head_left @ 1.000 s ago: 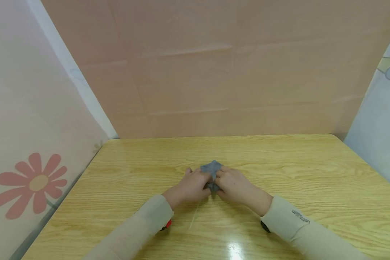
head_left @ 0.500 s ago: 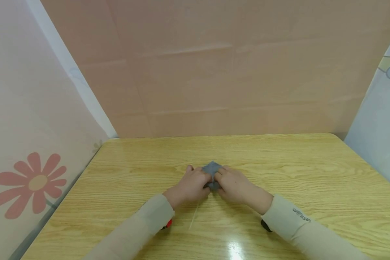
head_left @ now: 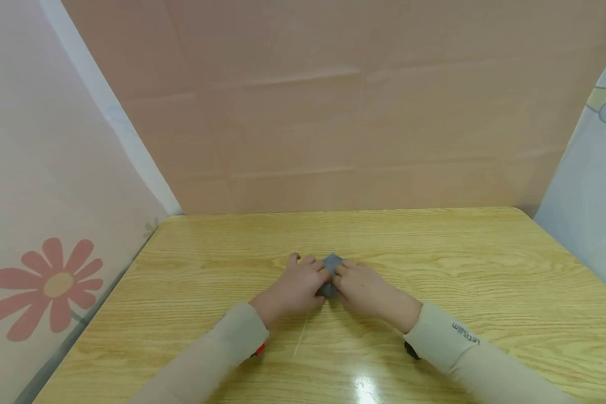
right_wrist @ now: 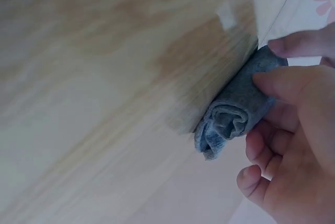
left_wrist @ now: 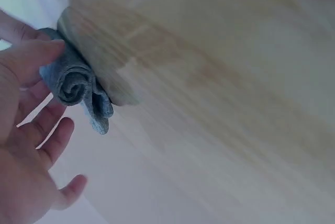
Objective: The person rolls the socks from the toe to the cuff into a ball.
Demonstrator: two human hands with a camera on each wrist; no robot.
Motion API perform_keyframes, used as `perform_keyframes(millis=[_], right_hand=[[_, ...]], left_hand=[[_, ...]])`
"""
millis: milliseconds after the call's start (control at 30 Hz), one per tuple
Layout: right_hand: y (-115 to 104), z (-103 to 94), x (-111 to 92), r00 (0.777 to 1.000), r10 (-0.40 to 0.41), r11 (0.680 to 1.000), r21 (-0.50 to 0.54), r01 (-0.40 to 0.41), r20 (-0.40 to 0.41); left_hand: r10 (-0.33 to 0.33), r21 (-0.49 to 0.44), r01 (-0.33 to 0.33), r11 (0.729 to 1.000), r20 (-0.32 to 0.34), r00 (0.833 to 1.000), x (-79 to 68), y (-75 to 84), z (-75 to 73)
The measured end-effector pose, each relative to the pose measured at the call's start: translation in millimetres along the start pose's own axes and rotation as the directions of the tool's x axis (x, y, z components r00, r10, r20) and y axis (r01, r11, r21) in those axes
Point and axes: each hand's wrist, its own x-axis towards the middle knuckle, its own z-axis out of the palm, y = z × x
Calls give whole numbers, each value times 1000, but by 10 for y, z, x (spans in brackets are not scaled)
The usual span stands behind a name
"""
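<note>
A grey-blue cloth, partly rolled up, lies on the wooden table between both hands. From the left, my left hand holds one end of the roll, thumb on the near side and fingers behind; its little finger sticks out loosely. My right hand grips the other end from the right, and in the right wrist view its thumb presses on the roll. Both wrist views show the spiral of the roll end-on, with a loose flap hanging out beside it. Between the hands, a pointed piece of cloth extends toward the far side.
The wood-grain table ends at a pinkish-brown backdrop. A pale wall sheet with a red flower stands along the left side, another pale sheet on the right. Dark straps show under both sleeves.
The cloth's far part between the hands shows smaller and narrower than before. The left fingers have lifted and spread a little; both hands stay at nearly the same place.
</note>
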Motion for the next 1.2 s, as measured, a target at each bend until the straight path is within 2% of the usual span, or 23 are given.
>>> perform_keyframes(millis=[100,167,233,300,400,467,533,633,800,900,1000,1067,1200], right_hand=[[14,-20,-2,1000,8,999,54,-10,27],[26,-28,-2,1000,11,997,71,-13,21],[38,-35,-1,1000,15,997,74,-15,4],[52,-33,-3,1000,19,998,67,-18,-11],[69,-17,-6,1000,14,998,57,-12,-24],[72,-9,-7,1000,-3,998,61,4,-30],[73,1,-1,999,-21,998,66,24,-41],[75,5,7,999,-32,995,89,35,-45],[87,13,9,1000,5,989,146,-5,-1],[96,13,3,999,36,983,181,-39,22],[105,1,-7,997,75,971,224,-81,36],[114,-1,-13,996,84,965,246,-89,31],[132,10,-17,999,44,972,230,-40,-15]], left_hand=[[55,130,-51,990,-30,998,4,8,20],[72,157,-65,986,-40,997,14,3,34],[62,101,-59,993,-33,998,30,-11,37],[41,2,-41,999,-16,999,52,-38,40],[7,-160,-3,987,27,1000,74,-79,42],[-7,-208,16,978,46,999,78,-98,48],[-19,-216,30,976,54,998,70,-103,52],[-31,-162,39,986,51,998,50,-95,50],[-9,-51,10,999,24,1000,26,-56,21],[15,-25,-15,1000,-2,1000,35,-37,19],[20,-51,-21,998,-11,1000,51,-38,25],[7,-110,-8,994,-6,1000,60,-49,42],[-32,-260,39,965,31,999,64,-73,69]])
